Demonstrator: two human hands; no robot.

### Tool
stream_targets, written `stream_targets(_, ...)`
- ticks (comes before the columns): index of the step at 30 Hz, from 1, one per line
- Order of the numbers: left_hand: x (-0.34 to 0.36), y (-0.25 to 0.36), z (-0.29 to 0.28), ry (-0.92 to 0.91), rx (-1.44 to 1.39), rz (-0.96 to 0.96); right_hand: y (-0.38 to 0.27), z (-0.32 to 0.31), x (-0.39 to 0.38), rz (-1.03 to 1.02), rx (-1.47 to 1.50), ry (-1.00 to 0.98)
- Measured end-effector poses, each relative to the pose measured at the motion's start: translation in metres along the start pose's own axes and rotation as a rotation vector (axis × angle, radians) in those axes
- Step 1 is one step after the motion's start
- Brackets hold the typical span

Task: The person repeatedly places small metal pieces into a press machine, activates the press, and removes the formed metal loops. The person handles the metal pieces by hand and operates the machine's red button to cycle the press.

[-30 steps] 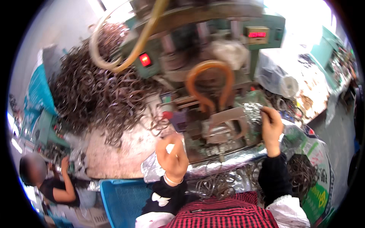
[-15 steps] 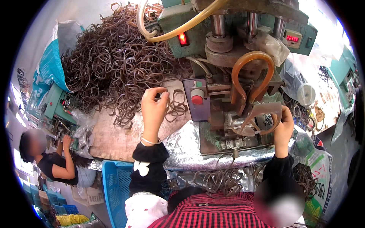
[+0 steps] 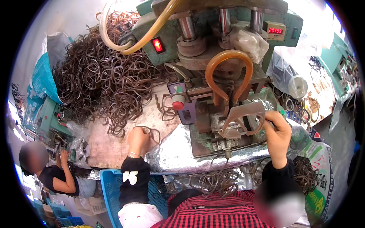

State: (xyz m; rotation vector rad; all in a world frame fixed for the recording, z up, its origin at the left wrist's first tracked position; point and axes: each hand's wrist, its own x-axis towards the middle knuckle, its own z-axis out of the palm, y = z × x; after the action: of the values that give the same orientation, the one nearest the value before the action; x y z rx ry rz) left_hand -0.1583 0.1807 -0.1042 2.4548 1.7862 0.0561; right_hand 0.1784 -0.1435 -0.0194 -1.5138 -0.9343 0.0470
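My left hand (image 3: 138,140) rests on the worn wooden bench (image 3: 102,146), its fingers closed on a thin brown wire loop (image 3: 151,131) at the edge of a big tangled heap of the same loops (image 3: 102,79). My right hand (image 3: 276,131) is raised at the green press machine (image 3: 213,45) and grips a flat brown bent strip (image 3: 243,117) held over the machine's lower die (image 3: 224,133). An orange U-shaped hose (image 3: 228,72) hangs just above that strip.
Silver foil (image 3: 175,152) covers the bench front. Loose loops (image 3: 213,180) lie in my lap. A blue crate (image 3: 110,193) sits lower left. Another person (image 3: 53,171) works at a green machine far left. A red push button (image 3: 178,102) and sacks (image 3: 315,174) flank the press.
My left hand has dropped from the heap toward the near bench edge with a loop. My right hand stays at the die with the strip. The view has shifted slightly.
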Motion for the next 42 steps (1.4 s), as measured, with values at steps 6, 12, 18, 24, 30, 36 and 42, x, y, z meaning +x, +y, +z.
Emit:
stream_targets(6,-0.027,0.01,0.022,0.39,-0.87,0.262,-0.006,0.057,0.016,0.166,0.386,-0.067)
stream_targets(12,-0.056,0.083,-0.024,0.268,-1.495,0.084,-0.019,0.061,0.017,0.308,0.569,-0.107)
stream_targets(18,-0.041,0.084,-0.001,0.426,-1.454,-0.014,-0.046,0.07,0.011,0.339,0.666,-0.045)
stream_targets(24,-0.127,0.144,-0.077,0.906,-0.852,0.584,-0.036,0.03,0.012,0.052,0.256,-0.226)
stream_targets(30,-0.12,0.208,-0.081,0.695,-0.817,1.269,0.068,-0.005,0.01,-0.034,-0.955,0.021)
stream_targets(36,-0.11,0.219,-0.077,0.728,-0.763,1.344,0.089,-0.012,0.017,-0.201,-0.852,0.106)
stream_targets(42,-0.106,0.218,-0.081,0.704,-0.729,1.37,0.088,-0.009,0.037,-0.164,-0.767,0.146)
